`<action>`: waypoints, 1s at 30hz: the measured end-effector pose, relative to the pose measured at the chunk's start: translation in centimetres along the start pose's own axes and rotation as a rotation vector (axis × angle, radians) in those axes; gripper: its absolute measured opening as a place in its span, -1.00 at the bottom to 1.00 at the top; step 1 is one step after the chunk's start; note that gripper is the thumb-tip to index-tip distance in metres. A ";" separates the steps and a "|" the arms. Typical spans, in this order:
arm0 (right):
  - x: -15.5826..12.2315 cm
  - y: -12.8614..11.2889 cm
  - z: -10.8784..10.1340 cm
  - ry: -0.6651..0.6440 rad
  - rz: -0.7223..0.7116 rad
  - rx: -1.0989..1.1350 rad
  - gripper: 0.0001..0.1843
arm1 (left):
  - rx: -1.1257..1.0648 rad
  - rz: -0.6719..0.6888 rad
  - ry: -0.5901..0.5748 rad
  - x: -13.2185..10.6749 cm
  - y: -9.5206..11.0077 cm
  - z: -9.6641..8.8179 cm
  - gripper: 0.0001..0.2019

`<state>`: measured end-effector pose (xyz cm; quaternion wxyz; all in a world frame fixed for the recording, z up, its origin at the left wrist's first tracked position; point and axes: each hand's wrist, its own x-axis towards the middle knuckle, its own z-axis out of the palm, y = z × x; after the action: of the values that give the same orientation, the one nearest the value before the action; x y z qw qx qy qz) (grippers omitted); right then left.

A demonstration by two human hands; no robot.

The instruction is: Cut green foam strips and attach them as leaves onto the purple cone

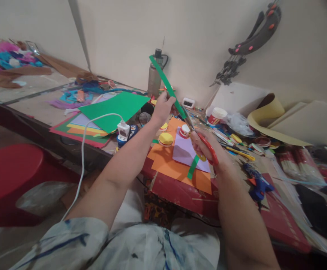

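Observation:
My left hand [162, 108] pinches a long green paper strip [163, 78] and holds it up at a slant above the table. My right hand [205, 145] grips red-handled scissors [208, 148], whose blades [188, 120] meet the strip's lower end. Below them lie an orange sheet [169, 165], a lilac sheet [184, 152] and a short cut green strip [193, 167]. A yellow round lid [166, 138] and a small red-and-white pot [184, 130] sit on the orange sheet.
Stacked coloured paper with a large green sheet [115, 107] lies at left, beside a white charger and cable [123, 129]. A grey water bottle [155, 75] stands by the wall. A blue glue gun [257, 183], a white cup [216, 115] and rolled tan paper [267, 112] crowd the right. A red stool [11, 168] stands lower left.

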<state>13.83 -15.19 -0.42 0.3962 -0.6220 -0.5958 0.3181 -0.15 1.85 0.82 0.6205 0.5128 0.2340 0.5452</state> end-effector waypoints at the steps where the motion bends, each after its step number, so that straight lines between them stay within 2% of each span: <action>1: 0.0 0.0 0.0 0.001 -0.002 0.001 -0.21 | -0.006 -0.004 0.003 0.0 0.0 0.0 -0.83; 17: -0.2 -0.4 0.2 -0.013 0.062 0.073 -0.25 | -0.011 -0.026 0.008 0.0 0.3 -0.1 -0.83; 24: 0.2 0.3 0.0 -0.005 -0.003 -0.059 -0.20 | -0.069 -0.052 -0.029 -0.3 0.2 0.1 -0.79; 30: 0.1 0.2 0.2 0.056 -0.010 -0.039 -0.18 | -0.087 -0.130 -0.055 -1.0 0.5 0.8 -0.74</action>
<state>13.81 -15.09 -0.71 0.4020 -0.6354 -0.5936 0.2869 0.00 0.62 1.25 0.6826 0.4836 0.2257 0.4993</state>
